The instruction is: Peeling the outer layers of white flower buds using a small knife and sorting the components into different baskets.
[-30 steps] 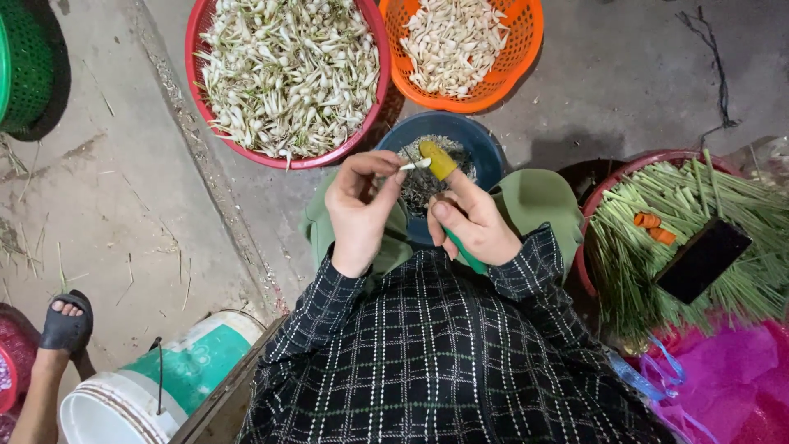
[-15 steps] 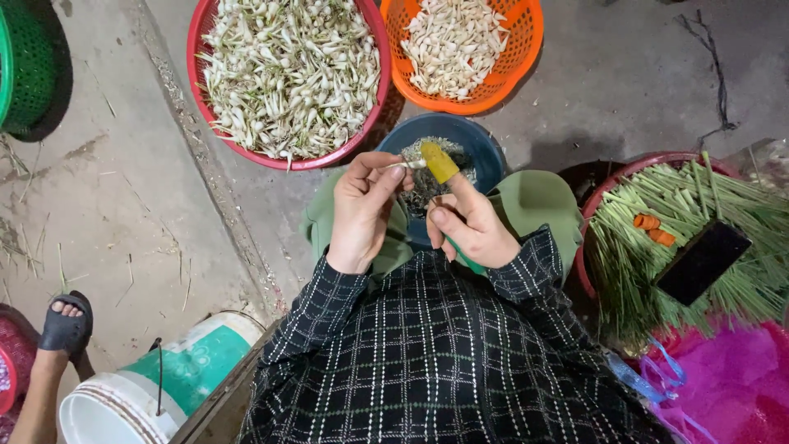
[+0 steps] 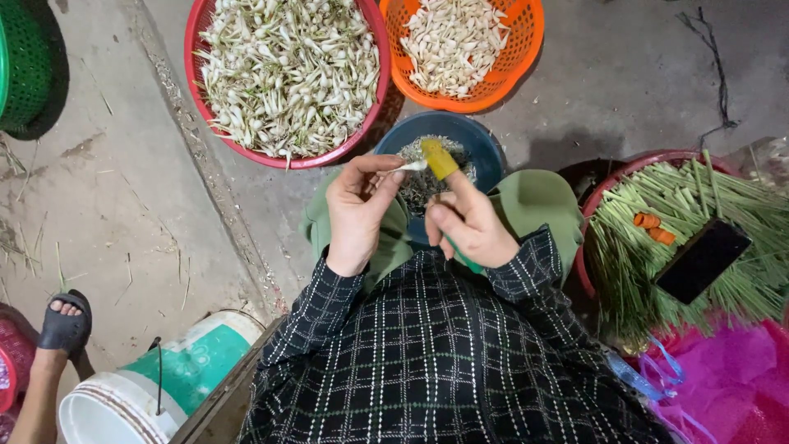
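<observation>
My left hand (image 3: 358,212) pinches a small white bulb (image 3: 413,166) between thumb and fingers, above a dark blue bowl (image 3: 481,141) that holds trimmings. My right hand (image 3: 468,224) is closed around a green-handled tool; its forefinger wears a yellow finger cover (image 3: 438,159) that touches the bulb. Both hands sit over my knees in green trousers, sleeves in black check.
A red basket (image 3: 288,78) of untrimmed bulbs and an orange basket (image 3: 464,45) of peeled ones stand ahead. A red basin of green stalks (image 3: 657,247) with a dark phone (image 3: 703,259) is at right. A white-green bucket (image 3: 156,382) and another person's sandalled foot (image 3: 62,325) are at left.
My hands stay over the blue bowl; the left fingers have shifted a little on the bulb and the yellow-covered forefinger has closed in against it.
</observation>
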